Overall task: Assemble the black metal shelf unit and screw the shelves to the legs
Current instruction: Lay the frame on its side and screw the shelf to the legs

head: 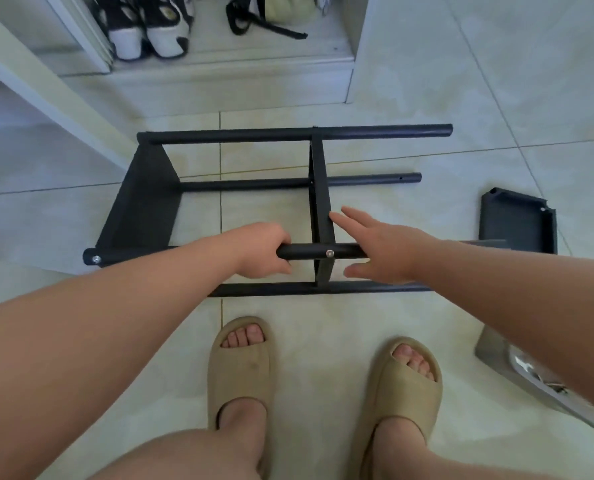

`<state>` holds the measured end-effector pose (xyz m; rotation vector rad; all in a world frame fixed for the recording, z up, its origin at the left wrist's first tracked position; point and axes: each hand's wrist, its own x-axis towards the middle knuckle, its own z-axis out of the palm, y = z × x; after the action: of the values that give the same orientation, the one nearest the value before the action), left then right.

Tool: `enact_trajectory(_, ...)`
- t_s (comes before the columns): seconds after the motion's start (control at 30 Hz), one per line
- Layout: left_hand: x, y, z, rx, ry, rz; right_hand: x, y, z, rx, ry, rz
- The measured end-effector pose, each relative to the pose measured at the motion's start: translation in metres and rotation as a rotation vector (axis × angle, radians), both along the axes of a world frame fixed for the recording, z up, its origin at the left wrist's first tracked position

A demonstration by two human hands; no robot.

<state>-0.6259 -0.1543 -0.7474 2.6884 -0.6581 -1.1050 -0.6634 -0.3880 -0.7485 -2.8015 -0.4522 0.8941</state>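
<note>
Gripping the raised near leg [302, 251] of the black shelf unit [254, 184], my left hand [262, 249] wraps its fingers round the tube at nine o'clock of a silver screw [330, 253]. My right hand [384, 252] is open at three o'clock of that screw, fingers straight and spread, fingertips [349, 223] by the middle shelf [318, 188], thumb below the tube. Whether the palm bears on the leg I cannot tell.

The unit lies on its side on the tiled floor [410, 81], four legs running from nine to three o'clock, the end shelf [143, 202] fixed at nine o'clock. The leg ends at three o'clock are bare. A loose shelf [517, 220] lies on the tiles at three o'clock, apart from the frame.

I judge the frame stiff, painted steel, light enough to turn with two hands. The smooth round tubes may roll in a bare palm, so the best hold is on a leg beside a screwed joint, as my left has it. The unbraced leg ends will likely spring apart, and the thin shelf rims are no place for fingers.

Tan slippers [240, 362] stand at six o'clock; shoes [150, 29] sit in a cabinet at eleven.
</note>
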Motion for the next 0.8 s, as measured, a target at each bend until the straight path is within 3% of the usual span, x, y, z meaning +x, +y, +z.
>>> enact_trajectory(0.1,0.006,-0.004,0.034,-0.03,-0.136,0.039,-0.006,-0.005,0.031,-0.132,-0.169,0.064)
enact_trajectory(0.27,0.016,-0.017,0.085,-0.034,-0.28,0.106,-0.014,-0.007,0.076,-0.157,-0.362,-0.069)
enact_trajectory(0.47,0.015,-0.024,0.107,-0.036,-0.398,0.222,-0.015,0.001,0.098,-0.097,-0.328,-0.219)
enact_trajectory(0.8,0.05,-0.017,0.076,-0.095,-0.686,0.219,0.032,0.005,0.08,-0.118,-0.434,-0.221)
